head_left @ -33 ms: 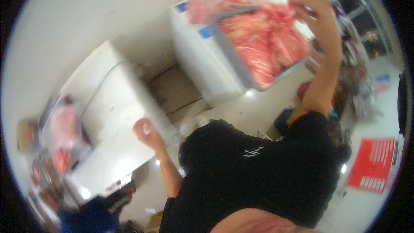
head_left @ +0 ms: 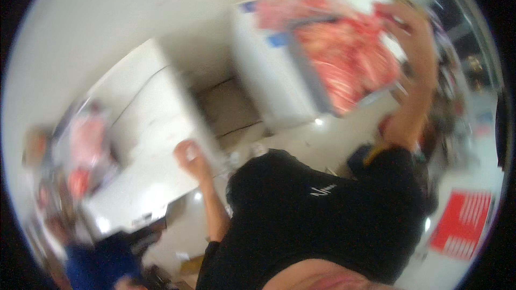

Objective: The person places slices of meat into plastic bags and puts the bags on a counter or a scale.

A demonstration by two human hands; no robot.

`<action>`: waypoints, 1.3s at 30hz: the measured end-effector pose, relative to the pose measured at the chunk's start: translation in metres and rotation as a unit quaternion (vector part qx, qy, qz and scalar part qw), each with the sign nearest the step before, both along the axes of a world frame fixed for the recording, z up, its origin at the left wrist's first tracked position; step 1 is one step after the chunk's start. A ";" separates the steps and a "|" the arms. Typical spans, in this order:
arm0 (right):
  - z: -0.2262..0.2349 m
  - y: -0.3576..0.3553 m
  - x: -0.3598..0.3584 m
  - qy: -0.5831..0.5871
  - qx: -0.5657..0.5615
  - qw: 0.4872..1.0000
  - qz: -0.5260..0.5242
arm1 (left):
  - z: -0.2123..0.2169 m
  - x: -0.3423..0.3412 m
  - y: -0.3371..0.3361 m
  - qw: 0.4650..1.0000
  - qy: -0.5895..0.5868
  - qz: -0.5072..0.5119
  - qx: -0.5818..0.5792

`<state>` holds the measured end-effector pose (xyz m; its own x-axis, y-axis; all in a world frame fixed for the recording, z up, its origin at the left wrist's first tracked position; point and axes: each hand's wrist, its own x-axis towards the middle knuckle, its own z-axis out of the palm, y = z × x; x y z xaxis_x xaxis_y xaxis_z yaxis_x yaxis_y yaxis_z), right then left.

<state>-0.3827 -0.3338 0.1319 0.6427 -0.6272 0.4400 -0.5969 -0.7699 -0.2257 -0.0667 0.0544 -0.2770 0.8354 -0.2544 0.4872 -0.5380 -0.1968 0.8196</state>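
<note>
At the far right, my right hand (head_left: 406,19) reaches over the red, raw-meat-like pieces (head_left: 346,59), which look covered in clear plastic. Its fingers are bent at the far edge of the pile, but blur hides whether they grip anything. The pile lies in a grey tray (head_left: 306,67) on a tall white box-like unit (head_left: 266,75). My left hand (head_left: 191,160) is near the edge of a white tabletop (head_left: 145,123), its fingers curled round. A small pale patch shows within the curl; whether it is an object or the tabletop behind is unclear.
Pink and red packages (head_left: 87,142) lie at the left end of the white tabletop. A person in blue (head_left: 102,263) is at the lower left. A dark gap (head_left: 228,107) separates the tabletop from the white unit. A red printed sheet (head_left: 461,223) lies at the right.
The surroundings have shifted rightward in the picture as the view turned. Both hands keep nearly the same places beside the meat and the tabletop.
</note>
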 end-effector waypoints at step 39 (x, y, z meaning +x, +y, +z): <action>-0.129 0.413 0.549 -0.081 0.105 0.769 0.626 | -0.013 0.085 0.162 0.986 -0.006 0.165 0.011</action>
